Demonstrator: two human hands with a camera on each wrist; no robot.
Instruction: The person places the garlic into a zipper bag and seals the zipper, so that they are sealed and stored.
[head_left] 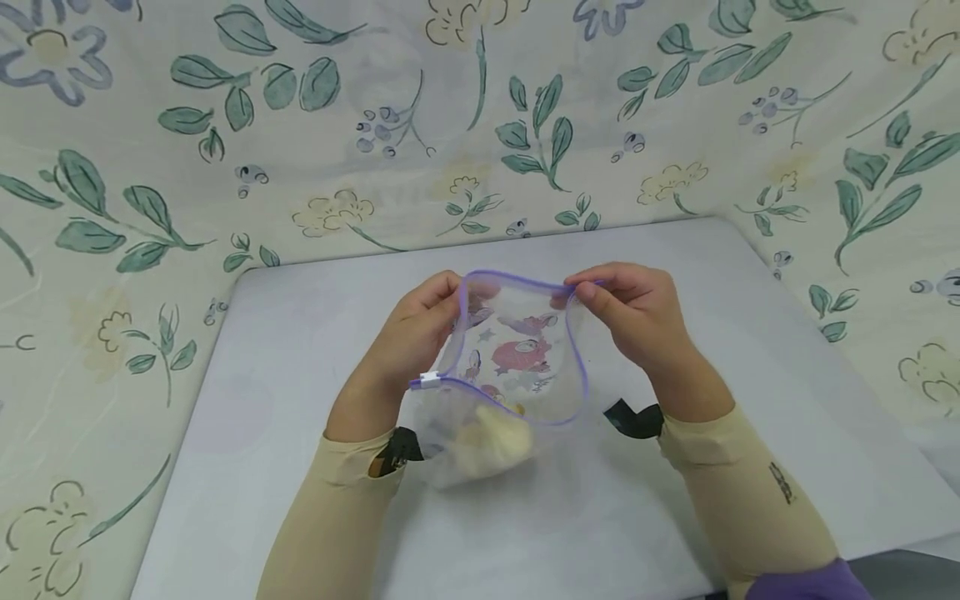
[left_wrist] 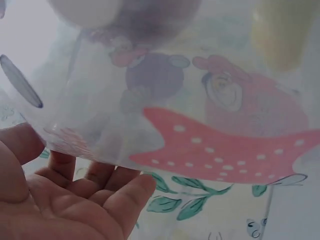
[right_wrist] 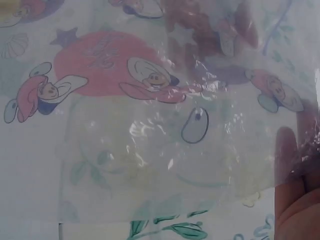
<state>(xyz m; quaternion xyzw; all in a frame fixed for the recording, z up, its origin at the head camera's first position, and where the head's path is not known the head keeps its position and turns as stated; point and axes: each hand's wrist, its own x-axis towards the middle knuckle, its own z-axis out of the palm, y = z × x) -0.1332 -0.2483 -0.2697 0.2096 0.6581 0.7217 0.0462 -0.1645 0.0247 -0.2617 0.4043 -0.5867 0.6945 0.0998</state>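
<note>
A clear zip bag (head_left: pixel 521 354) with a purple rim and printed cartoon figures is held up above the table, its mouth spread wide. At the left end of the rim sits a white slider (head_left: pixel 430 380). My left hand (head_left: pixel 417 327) grips the bag's left edge, some fingers behind the film. The right corner of the rim is pinched between thumb and fingers of my right hand (head_left: pixel 639 312). Low in the bag lies a pale yellow item (head_left: pixel 495 442), blurred by the film. Through the film, the left wrist view also shows a dark purplish shape (left_wrist: pixel 155 20); its kind is unclear.
A white table (head_left: pixel 300 358) lies under both hands. Behind it and at the sides hangs a floral cloth (head_left: pixel 420 117). Black strips (head_left: pixel 633 419) stick out at the sleeve cuffs. A grey object (head_left: pixel 903 575) shows at the lower right.
</note>
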